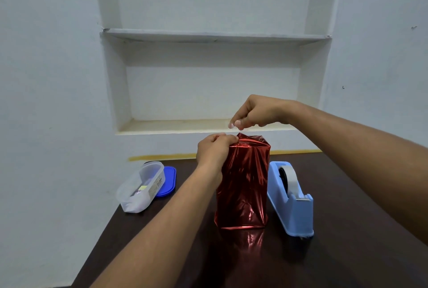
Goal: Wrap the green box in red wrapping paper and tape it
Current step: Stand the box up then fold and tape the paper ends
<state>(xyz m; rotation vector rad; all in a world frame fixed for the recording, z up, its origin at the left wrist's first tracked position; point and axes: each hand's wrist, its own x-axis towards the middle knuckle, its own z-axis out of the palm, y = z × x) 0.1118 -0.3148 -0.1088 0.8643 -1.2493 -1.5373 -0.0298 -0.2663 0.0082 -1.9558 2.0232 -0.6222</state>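
Observation:
A tall box stands upright on the dark table (pixel 162 241), fully covered in shiny red wrapping paper (pixel 244 185); none of the green box shows. My left hand (pixel 214 151) grips the paper's folded top edge at the upper left corner. Just above the top of the box, my right hand (pixel 254 111) pinches a small clear piece of tape (pixel 234 125) between thumb and forefinger.
A light blue tape dispenser (pixel 291 199) with a white roll stands right of the box. Left of it lies a clear plastic container (pixel 141 187) on its side beside a blue lid (pixel 168 181). White wall with recessed shelves (pixel 215 37) lies behind.

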